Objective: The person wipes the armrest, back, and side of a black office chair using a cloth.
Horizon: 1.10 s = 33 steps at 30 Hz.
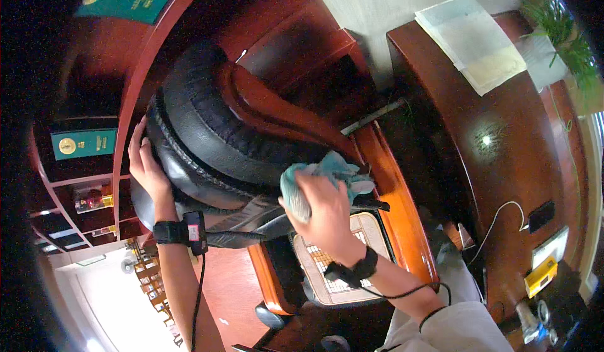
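A black leather office chair [203, 121] with a padded back fills the middle of the view, seen tilted. My right hand [323, 208] grips a crumpled teal cloth [339, 168] against the lower part of the backrest. Toward the left, my left hand [150, 163] rests on the outer edge of the leather back, its fingers spread and without any object in them. Below my right wrist lies a beaded seat mat [325, 293] on the chair's seat, partly covered by my forearm. A glossy wooden armrest [401, 215] runs along the right of the mat.
On the right stands a dark wooden desk [500, 172] with papers [472, 45], a phone [541, 214] on a white cable and a yellow box [541, 276]. Wooden shelves [85, 180] with green certificate folders [85, 144] line the left. Black cords hang from both wristbands.
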Each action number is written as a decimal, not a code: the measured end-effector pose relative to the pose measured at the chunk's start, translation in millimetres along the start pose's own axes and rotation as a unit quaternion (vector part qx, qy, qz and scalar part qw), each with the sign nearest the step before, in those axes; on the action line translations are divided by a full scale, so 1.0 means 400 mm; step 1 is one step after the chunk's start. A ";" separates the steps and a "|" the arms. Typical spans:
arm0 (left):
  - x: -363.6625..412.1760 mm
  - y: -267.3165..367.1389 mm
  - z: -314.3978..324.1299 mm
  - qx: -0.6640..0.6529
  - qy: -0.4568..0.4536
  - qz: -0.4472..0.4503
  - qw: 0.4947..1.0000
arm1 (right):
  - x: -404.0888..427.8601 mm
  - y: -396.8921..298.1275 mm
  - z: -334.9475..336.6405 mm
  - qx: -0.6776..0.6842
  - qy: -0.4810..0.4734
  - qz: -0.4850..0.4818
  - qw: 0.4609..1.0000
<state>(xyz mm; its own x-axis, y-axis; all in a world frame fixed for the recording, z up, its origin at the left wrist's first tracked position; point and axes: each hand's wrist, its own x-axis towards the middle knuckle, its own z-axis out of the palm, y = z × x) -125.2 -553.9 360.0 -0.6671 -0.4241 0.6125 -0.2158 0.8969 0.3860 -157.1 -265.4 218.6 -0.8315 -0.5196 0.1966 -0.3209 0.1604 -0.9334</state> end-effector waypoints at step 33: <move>-0.003 0.013 -0.024 0.023 0.000 -0.007 1.000 | -0.142 0.187 -0.016 -0.020 -0.167 0.068 0.984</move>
<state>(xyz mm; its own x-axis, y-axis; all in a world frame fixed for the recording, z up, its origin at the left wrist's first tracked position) -118.6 -550.0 368.1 -0.6640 -0.4366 0.6070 -0.2576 0.8957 0.3625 -136.6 -218.5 139.3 -0.6750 -0.7365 -0.0439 -0.2406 0.2759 -0.9306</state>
